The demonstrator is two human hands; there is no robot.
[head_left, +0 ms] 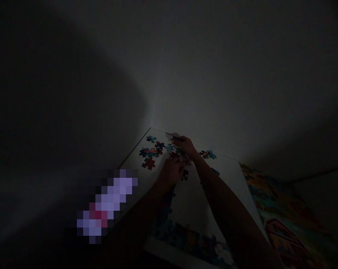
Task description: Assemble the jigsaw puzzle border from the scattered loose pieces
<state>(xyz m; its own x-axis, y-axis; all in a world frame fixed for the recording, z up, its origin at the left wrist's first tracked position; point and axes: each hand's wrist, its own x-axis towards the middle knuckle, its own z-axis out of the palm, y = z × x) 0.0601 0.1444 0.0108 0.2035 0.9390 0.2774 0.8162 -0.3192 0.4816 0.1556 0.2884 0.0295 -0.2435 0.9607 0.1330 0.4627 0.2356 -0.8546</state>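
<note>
In a very dark room, a white board [230, 168] lies in front of me with loose jigsaw pieces [151, 152] scattered at its far end. My left hand [171, 172] rests palm down among the pieces, fingers curled over them. My right hand [186, 145] reaches farther out, fingers bent onto pieces near the board's far edge. Whether either hand holds a piece is hidden by the dark. An assembled strip of puzzle [191, 239] runs along the board's near edge under my forearms.
A colourful printed picture or box lid [281, 209] lies to the right of the board. A plain wall rises right behind the board. A blurred-out patch [106, 203] sits at the lower left. Everything else is in deep shadow.
</note>
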